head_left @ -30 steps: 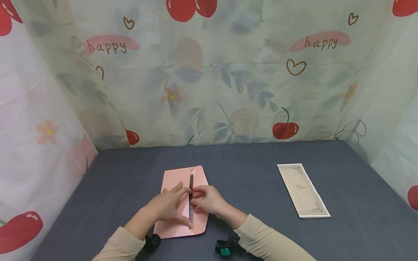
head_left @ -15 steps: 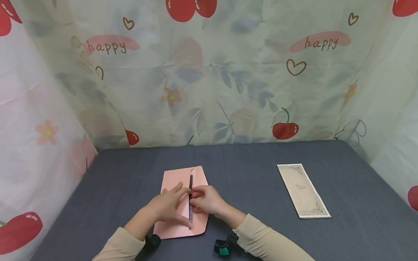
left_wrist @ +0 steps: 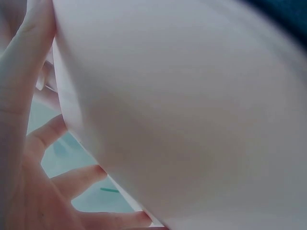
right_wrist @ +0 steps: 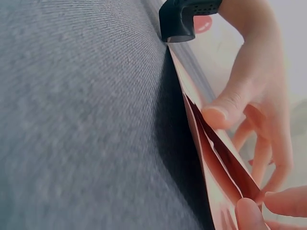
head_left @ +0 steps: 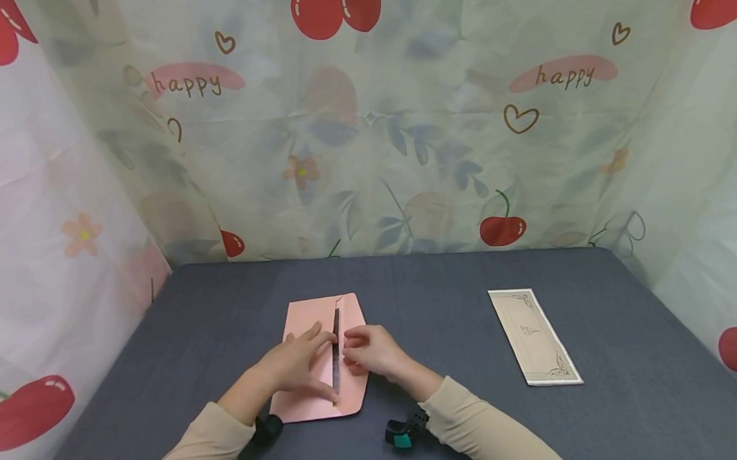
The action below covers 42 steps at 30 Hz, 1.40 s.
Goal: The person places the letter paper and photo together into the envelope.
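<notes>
A pink envelope (head_left: 304, 313) lies on the dark table, its mouth bowed into a long dark slit and its flap on the right side. My left hand (head_left: 295, 362) holds the edge of the slit, thumb at the near end and fingers farther up. Its spread fingertips touch the paper edge in the left wrist view. Over the flap, just right of the slit, is my right hand (head_left: 375, 351), its thumb and forefinger apart with nothing seen between them. A thin pale edge shows inside the envelope's mouth (right_wrist: 225, 165) in the right wrist view.
A long beige card (head_left: 530, 336) with a white border and ornamented corners lies to the right on the dark tabletop (head_left: 421, 283). Black wrist-worn devices (head_left: 404, 433) hang near both sleeves. A printed curtain (head_left: 377, 153) encloses the table's back and sides.
My right hand has drawn slightly rightward, away from the slit, and its fingers have left the slit's edge. The left hand and the envelope stay nearly where they were.
</notes>
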Each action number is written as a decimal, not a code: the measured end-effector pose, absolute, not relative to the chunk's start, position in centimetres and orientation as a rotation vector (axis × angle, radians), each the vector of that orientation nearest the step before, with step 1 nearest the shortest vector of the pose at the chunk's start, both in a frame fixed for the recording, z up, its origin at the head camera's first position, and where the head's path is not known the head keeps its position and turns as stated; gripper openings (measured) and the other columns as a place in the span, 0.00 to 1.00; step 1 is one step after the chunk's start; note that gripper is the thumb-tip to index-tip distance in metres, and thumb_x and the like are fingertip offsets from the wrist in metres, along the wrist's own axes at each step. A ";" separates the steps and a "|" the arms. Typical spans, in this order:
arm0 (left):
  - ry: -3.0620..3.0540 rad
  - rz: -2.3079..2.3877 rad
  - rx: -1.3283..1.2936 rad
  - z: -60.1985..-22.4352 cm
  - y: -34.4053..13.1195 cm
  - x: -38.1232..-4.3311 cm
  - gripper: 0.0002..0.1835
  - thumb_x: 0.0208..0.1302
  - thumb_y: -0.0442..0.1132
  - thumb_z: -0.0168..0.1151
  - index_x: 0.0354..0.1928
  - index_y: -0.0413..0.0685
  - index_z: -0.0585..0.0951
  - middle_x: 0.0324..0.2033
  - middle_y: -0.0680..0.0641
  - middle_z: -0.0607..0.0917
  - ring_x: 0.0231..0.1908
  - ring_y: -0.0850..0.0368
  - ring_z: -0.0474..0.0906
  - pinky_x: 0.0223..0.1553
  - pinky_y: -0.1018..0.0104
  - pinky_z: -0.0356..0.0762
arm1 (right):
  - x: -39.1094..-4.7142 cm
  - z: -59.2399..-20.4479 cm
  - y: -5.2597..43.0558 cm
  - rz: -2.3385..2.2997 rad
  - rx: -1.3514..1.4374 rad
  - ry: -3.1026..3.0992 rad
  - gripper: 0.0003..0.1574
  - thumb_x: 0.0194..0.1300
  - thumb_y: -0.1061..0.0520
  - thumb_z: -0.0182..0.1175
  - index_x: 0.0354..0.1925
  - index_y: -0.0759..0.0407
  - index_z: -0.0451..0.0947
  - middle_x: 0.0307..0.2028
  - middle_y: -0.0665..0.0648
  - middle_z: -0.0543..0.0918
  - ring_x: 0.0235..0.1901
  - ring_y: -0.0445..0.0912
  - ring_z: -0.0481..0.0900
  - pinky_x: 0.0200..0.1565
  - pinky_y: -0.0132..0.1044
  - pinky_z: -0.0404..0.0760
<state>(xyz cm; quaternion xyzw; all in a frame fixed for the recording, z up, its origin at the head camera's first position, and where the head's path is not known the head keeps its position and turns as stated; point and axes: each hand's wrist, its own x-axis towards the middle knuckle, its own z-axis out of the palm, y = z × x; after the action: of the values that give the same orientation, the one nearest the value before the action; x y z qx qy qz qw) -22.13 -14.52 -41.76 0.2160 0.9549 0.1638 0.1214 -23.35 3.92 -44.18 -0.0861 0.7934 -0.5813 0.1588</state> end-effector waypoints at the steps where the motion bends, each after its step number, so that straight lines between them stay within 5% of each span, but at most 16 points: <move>1: 2.786 0.478 0.627 -41.8 -14.5 -22.1 0.50 0.33 0.67 0.72 0.62 0.57 0.67 0.70 0.35 0.58 0.62 0.38 0.68 0.66 0.37 0.53 | -23.4 -44.2 4.1 -1.656 -0.247 2.276 0.24 0.60 0.65 0.60 0.55 0.69 0.72 0.38 0.63 0.83 0.29 0.41 0.82 0.30 0.34 0.84; 20: 2.786 0.469 0.591 -41.7 -14.4 -22.0 0.48 0.32 0.68 0.72 0.60 0.62 0.68 0.71 0.38 0.57 0.66 0.40 0.63 0.69 0.39 0.50 | -23.2 -43.2 9.8 -1.659 -0.218 2.324 0.17 0.62 0.66 0.58 0.49 0.72 0.74 0.35 0.65 0.82 0.26 0.40 0.80 0.31 0.38 0.85; 42: 2.778 0.493 0.613 -41.5 -14.6 -21.9 0.48 0.33 0.66 0.73 0.60 0.60 0.68 0.71 0.37 0.57 0.66 0.40 0.63 0.68 0.39 0.50 | -24.7 -42.1 19.5 -1.566 -0.012 2.581 0.21 0.64 0.61 0.56 0.52 0.73 0.72 0.40 0.69 0.82 0.28 0.40 0.80 0.31 0.34 0.84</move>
<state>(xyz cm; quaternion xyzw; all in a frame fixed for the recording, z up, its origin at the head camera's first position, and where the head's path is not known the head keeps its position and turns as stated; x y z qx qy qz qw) -21.88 -14.56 -41.55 0.2105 0.9544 0.1694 0.1266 -24.71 19.47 -42.11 -0.0041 0.8533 -0.5178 0.0615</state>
